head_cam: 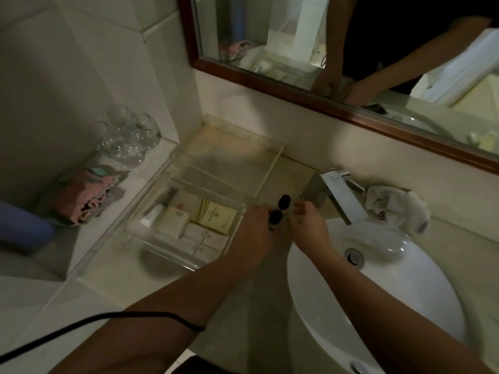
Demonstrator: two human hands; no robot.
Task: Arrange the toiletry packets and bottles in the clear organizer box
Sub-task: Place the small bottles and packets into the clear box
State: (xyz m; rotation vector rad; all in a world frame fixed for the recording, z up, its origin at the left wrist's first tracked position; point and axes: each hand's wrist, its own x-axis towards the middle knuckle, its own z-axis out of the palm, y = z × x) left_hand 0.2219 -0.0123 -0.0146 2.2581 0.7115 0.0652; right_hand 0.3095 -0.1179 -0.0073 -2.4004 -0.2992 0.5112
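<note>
Holding two small bottles with dark round caps upright and side by side, just off the near right corner of the clear organizer box, between box and tap. Judging them light, stiff and likely slick-walled, prone to toppling if set down carelessly; better taking each by the body below the cap than by the cap itself. Closing the left hand around the nearer bottle, fingers wrapped on its side; pinching the farther one from the right with the right hand, though blur is hiding the exact fingertip contact. Reaching both forearms forward from the bottom edge, converging over the counter beside the white basin. Lying already in the box's near compartment: flat packets, a pale carton and a small tube. Leaving the far compartments bare. Standing well off to the left: drinking glasses and a folded pink cloth.
</note>
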